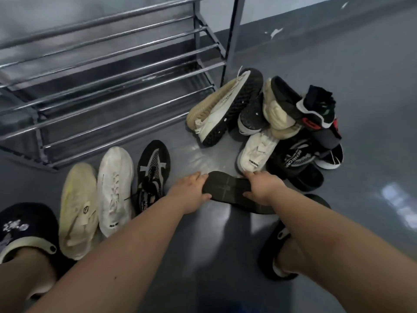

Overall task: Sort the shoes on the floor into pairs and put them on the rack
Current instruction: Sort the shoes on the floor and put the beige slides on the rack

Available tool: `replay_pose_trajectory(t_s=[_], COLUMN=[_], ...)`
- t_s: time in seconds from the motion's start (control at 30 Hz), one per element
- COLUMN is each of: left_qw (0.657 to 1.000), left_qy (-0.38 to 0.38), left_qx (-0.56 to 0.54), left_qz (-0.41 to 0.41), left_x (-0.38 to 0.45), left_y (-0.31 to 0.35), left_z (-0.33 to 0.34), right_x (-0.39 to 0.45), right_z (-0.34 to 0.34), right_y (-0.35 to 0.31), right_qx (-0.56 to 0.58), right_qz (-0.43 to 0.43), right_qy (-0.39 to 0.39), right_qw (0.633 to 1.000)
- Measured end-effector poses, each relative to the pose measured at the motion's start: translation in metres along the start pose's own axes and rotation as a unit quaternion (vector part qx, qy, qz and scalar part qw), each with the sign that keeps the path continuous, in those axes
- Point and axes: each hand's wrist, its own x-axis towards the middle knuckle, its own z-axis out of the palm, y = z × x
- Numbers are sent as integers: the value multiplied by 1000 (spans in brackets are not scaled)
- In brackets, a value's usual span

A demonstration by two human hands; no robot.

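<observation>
black rubber, its ridged sole turned up toward the camera, sits between both sets of fingers: a dark shoe held sole-up just above the grey floor. the left hand has its fingers curled over the far edge at the toe end and its thumb along the near edge, so it grips that end. the right hand holds the other end the same way, fingers over the far side and thumb pressing the near side. both wrists are bent slightly inward, and both bare forearms stretch forward and converge from the bottom corners of the view.

left of the held shoe, three shoes lie side by side on the floor, toes toward the rack: a black-and-white knit sneaker nearest the left hand, then a white sneaker, then a cream sneaker. beyond the right hand is the unsorted pile of white, cream and black shoes, some tipped on their sides with soles showing. the metal shoe rack stands at upper left, its tube shelves bare. the person's own feet wear dark clogs, a left clog at the bottom left and a right clog under the right forearm.
</observation>
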Motion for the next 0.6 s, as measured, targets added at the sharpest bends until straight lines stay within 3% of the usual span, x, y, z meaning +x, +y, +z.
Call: replay_pose_trajectory(t_s=[0.37,0.6], left_qw=[993,949], left_qy=[-19,-26], left_qx=[-110,-288], left_qz=[-32,-125], left_x=[41,65], left_y=[14,4], left_z=[5,12], right_x=[22,31], right_z=[7,8], right_y=[-6,-9], right_qx=[52,23], right_qz=[-13,-8], right_qy=[-43,-53], right_qw=[998,998])
